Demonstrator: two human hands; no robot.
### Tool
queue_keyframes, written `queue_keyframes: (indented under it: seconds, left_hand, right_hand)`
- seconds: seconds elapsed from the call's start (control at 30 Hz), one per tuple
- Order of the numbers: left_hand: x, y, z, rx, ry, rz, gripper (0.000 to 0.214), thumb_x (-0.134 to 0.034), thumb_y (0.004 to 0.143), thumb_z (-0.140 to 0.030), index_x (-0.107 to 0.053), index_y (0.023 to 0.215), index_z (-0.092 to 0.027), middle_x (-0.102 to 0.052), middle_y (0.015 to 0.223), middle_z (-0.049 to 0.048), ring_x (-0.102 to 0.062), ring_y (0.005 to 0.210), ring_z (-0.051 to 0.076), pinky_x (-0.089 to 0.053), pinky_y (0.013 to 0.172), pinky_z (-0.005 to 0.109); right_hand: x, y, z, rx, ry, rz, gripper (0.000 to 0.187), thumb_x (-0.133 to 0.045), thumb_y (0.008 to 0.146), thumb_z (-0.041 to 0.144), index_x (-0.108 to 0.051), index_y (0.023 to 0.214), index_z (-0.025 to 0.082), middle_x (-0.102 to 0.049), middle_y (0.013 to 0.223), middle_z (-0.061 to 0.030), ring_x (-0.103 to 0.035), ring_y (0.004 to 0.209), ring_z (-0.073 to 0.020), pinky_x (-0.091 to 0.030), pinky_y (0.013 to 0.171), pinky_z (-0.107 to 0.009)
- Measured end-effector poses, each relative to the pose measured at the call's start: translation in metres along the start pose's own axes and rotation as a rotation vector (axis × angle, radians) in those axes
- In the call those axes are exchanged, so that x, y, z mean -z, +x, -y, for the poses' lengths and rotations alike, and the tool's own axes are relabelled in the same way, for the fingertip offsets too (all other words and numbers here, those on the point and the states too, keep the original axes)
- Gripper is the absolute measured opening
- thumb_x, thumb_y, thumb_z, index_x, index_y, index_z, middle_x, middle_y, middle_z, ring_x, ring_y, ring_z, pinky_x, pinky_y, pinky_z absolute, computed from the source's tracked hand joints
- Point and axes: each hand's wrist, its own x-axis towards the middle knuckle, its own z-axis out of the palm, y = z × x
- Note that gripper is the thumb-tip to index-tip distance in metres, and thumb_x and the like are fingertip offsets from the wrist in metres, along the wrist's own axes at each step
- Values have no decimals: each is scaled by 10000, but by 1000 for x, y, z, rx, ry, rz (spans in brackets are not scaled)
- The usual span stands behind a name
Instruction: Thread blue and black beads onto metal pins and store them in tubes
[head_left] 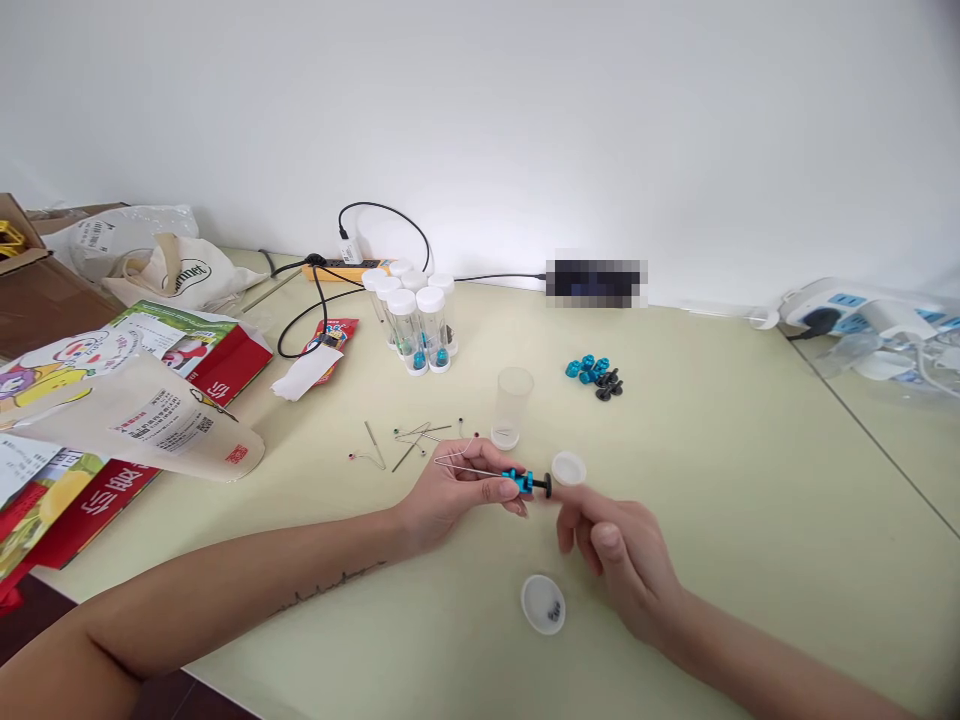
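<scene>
Between its thumb and fingers, my left hand (pixel 465 485) grips a small blue metal fitting (pixel 519 481) near the middle of the table. A thin bent wire (pixel 469 468) runs back from the fitting over my fingers, and a black round-headed knob (pixel 547 486) sticks out at its right end. The stretched index finger of my right hand (pixel 626 560) touches or nearly touches the knob's head; the thumb is apart and the other fingers are curled. Behind my hands stands an uncapped clear tube (pixel 514 408). A white cap (pixel 568 468) lies beside it, and a cap with tiny dark pieces (pixel 543 604) lies nearer me.
Thin wires and rods (pixel 420 435) lie left of the tube. Several blue fittings (pixel 587 368) and black knobs (pixel 610 386) are piled at the right. White-capped tubes (pixel 405 325) stand at the back. Paper bags (pixel 180 430) fill the left; a power strip (pixel 862 312) sits far right.
</scene>
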Motion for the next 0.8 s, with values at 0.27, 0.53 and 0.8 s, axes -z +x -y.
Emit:
queue_keyframes:
  seconds: [0.27,0.53,0.8]
  left_hand:
    - [0,0,1,-11,-2,17,137,-744,714,-150,-664,816,-107,-720,734,54,-684,657,155,-549,675,287]
    - [1,0,1,-10,3,16,135,-742,715,-151,-664,816,-107,-718,737,51,-682,653,155,-547,677,291]
    - [0,1,0,-12,-3,12,131,-741,714,-137,-664,813,-101,-722,777,65,-679,651,151,-551,688,300]
  right_hand:
    - [0,1,-1,-18,-9,-23,508,-157,976,525,-478,1260,251,-576,713,4,-403,448,-100,-340,481,-250]
    - [0,0,1,0,-63,-12,504,-149,971,538,-418,1309,277,-590,752,1,-442,473,-108,-365,498,-253]
    - [0,1,0,0,-85,-27,538,-145,965,553,-383,1345,256,-603,793,-17,-473,489,-114,-380,497,-254]
